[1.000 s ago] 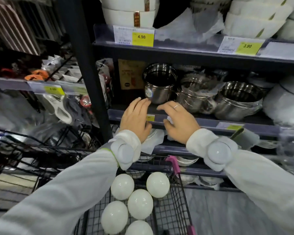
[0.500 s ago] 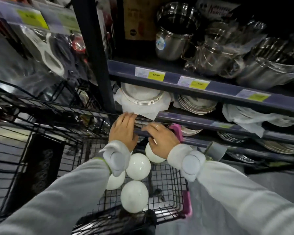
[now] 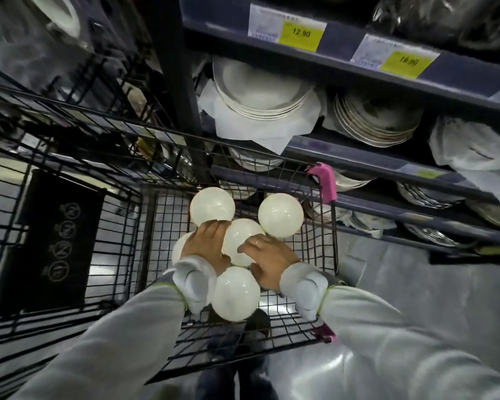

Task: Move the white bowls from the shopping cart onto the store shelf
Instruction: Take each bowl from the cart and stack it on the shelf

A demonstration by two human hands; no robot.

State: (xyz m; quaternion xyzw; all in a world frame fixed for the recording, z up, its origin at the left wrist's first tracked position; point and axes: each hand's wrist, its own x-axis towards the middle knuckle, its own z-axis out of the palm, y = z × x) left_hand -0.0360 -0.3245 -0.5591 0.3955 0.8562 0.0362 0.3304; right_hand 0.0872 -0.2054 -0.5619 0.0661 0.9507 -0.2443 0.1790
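Note:
Several white bowls lie upside down in the black wire shopping cart (image 3: 326, 249). Both my hands are down in the cart around the middle bowl (image 3: 240, 241). My left hand (image 3: 205, 246) lies on its left side, fingers spread over it. My right hand (image 3: 267, 258) cups its right side, a ring on one finger. Other bowls sit at the far left (image 3: 212, 207), far right (image 3: 280, 215) and nearest me (image 3: 236, 293); one more (image 3: 178, 249) is mostly hidden under my left hand. The store shelf (image 3: 358, 62) rises just beyond the cart.
Stacks of white plates (image 3: 257, 90) on paper and patterned plates (image 3: 375, 119) fill the shelf level behind the cart. Yellow price tags (image 3: 300, 31) line the shelf edge above. A dark upright post (image 3: 176, 82) stands at the cart's far left. Pink corner guards (image 3: 325, 180) cap the cart.
My hands came down from the shelf edge into the cart and now close around the middle bowl. The view tilted downward toward the cart.

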